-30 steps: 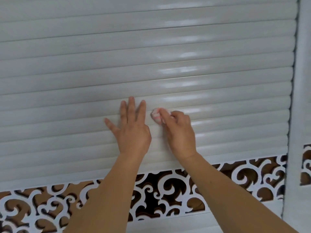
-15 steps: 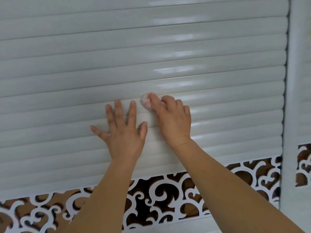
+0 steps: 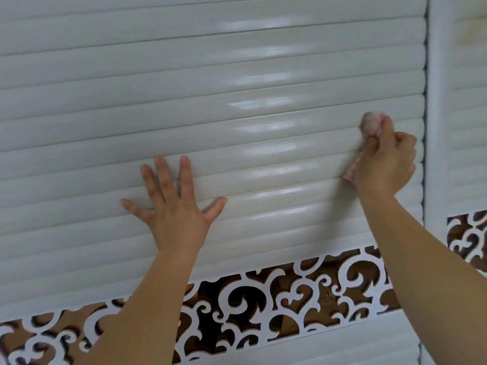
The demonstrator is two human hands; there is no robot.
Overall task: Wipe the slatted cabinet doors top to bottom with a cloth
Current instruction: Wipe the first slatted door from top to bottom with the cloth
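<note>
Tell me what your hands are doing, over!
Left hand flat on slatted door, fingers spread. Right hand grips pink cloth near door's right edge. Nothing in the way.

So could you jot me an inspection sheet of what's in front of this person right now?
Surface: slatted door, pale and glossy, slats horizontal.
Job's things: pink-patterned cloth, bunched, against the slats near the door's right edge.
Clutter: nothing seen.
Hands: left hand flat on the slats, fingers spread; right hand grips the cloth.
Cables: nothing seen.
Surroundings: white scrollwork band over brown below the slats; white post at right, second door beyond it.
</note>
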